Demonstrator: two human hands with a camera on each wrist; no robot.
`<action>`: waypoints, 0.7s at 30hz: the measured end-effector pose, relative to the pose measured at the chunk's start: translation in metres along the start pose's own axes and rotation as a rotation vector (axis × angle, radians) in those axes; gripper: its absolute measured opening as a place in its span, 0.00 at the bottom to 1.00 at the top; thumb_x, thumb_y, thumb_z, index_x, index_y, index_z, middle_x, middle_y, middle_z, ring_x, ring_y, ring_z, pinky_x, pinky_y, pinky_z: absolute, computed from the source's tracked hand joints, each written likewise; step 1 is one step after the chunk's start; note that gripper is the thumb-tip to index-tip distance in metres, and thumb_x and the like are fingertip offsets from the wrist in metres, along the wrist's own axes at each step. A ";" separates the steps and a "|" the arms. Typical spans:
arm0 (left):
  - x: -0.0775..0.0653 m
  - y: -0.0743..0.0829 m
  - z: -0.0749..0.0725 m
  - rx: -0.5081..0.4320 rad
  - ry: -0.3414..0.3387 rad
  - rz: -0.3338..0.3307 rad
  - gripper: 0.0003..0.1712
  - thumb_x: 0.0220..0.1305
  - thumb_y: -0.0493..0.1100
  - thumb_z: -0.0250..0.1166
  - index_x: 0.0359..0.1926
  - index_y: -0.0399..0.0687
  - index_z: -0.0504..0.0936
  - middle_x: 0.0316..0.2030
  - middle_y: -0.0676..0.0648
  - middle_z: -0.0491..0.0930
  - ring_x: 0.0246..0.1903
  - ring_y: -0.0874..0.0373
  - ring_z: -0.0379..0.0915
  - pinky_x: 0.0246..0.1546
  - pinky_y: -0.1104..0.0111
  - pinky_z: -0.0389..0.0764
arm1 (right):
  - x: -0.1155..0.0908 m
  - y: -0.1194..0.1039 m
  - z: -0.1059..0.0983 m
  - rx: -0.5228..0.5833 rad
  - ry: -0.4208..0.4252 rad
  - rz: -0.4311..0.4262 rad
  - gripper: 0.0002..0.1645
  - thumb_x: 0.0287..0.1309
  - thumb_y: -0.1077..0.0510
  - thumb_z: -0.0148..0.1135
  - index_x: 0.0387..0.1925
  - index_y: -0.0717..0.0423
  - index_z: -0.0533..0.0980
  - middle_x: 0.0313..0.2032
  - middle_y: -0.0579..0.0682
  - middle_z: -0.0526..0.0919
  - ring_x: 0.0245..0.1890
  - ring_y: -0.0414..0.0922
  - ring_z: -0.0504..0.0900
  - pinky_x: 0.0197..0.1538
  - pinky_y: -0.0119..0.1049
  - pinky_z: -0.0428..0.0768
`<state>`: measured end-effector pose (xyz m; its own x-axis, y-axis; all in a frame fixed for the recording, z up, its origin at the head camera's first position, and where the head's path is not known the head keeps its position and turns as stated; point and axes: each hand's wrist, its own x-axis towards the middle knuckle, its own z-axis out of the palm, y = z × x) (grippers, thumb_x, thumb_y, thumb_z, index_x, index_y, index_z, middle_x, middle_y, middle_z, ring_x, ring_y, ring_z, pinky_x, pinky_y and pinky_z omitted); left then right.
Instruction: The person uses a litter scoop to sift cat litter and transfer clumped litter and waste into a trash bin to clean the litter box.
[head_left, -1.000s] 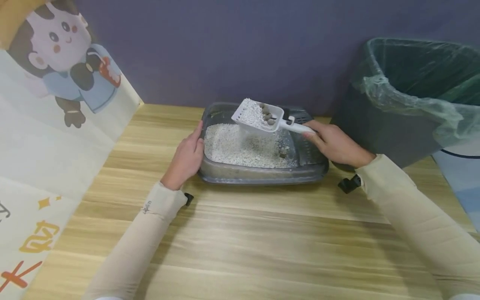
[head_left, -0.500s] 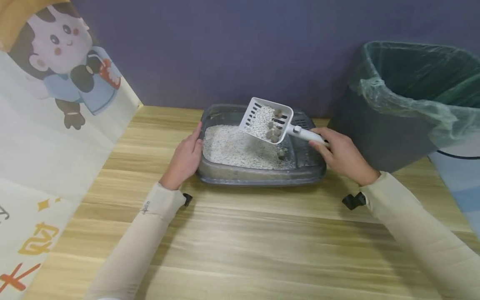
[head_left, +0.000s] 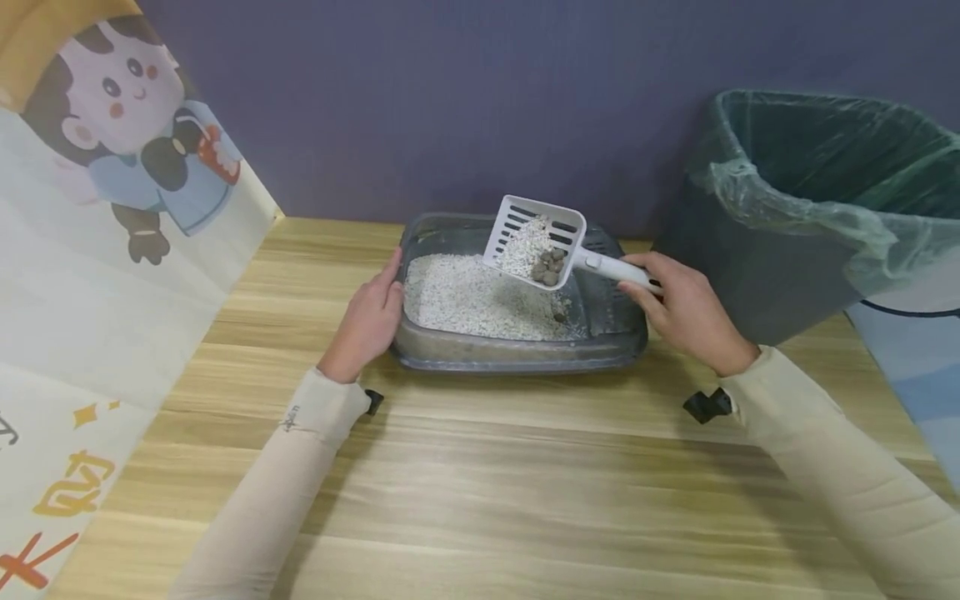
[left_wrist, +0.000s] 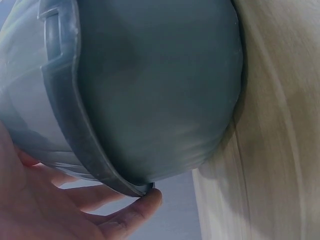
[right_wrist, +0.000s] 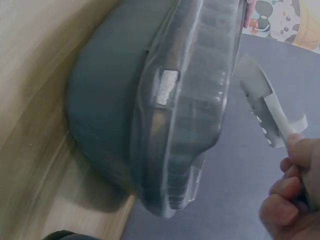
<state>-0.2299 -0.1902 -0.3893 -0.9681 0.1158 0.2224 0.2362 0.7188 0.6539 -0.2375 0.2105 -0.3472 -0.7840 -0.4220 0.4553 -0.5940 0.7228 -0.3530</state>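
Note:
A grey litter box point(head_left: 517, 352) with pale granular litter point(head_left: 472, 300) stands against the wall. My left hand point(head_left: 367, 312) holds its left end; in the left wrist view the fingers point(left_wrist: 132, 215) reach round the rim. My right hand point(head_left: 686, 312) grips the handle of a white slotted litter scoop point(head_left: 611, 267), raised over the box's right half. Loose litter and several brown clumps point(head_left: 550, 268) lie in the scoop, the clumps gathered near the handle. A small dark clump point(head_left: 559, 317) sits in the box's litter. In the right wrist view the scoop point(right_wrist: 282, 117) appears edge-on, above the box.
A dark bin point(head_left: 757, 267) lined with a clear bag point(head_left: 817, 212) stands at the right, close to my right hand. Behind the box rises a purple-grey wall point(head_left: 450, 108). A printed panel point(head_left: 67, 325) borders the wooden table point(head_left: 480, 483) on the left.
The scoop has shifted slightly right and tipped, with its slots now showing. Its litter heap has shrunk and the clumps have slid together near the handle. My left hand stays on the box.

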 end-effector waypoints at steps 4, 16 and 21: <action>0.000 0.002 -0.001 0.005 -0.003 -0.016 0.30 0.75 0.50 0.36 0.74 0.54 0.44 0.70 0.45 0.52 0.51 0.43 0.69 0.62 0.56 0.62 | -0.002 0.002 -0.001 0.011 -0.016 0.016 0.18 0.64 0.56 0.58 0.54 0.58 0.74 0.30 0.48 0.74 0.23 0.43 0.67 0.27 0.38 0.65; -0.001 0.000 -0.001 -0.003 0.002 -0.002 0.30 0.75 0.49 0.36 0.74 0.50 0.46 0.56 0.35 0.72 0.27 0.49 0.67 0.52 0.54 0.70 | -0.003 -0.012 -0.017 0.052 -0.139 -0.033 0.15 0.68 0.53 0.52 0.50 0.54 0.78 0.17 0.41 0.66 0.13 0.38 0.61 0.23 0.34 0.64; -0.001 0.001 -0.001 -0.007 0.003 -0.007 0.30 0.75 0.48 0.38 0.74 0.53 0.46 0.67 0.40 0.60 0.35 0.47 0.70 0.55 0.54 0.68 | 0.003 -0.018 -0.023 0.038 -0.147 -0.066 0.15 0.69 0.54 0.51 0.50 0.55 0.78 0.18 0.42 0.66 0.14 0.38 0.62 0.24 0.35 0.65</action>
<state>-0.2285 -0.1900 -0.3883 -0.9694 0.1089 0.2202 0.2303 0.7146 0.6606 -0.2254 0.2086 -0.3205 -0.7591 -0.5457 0.3549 -0.6496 0.6706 -0.3582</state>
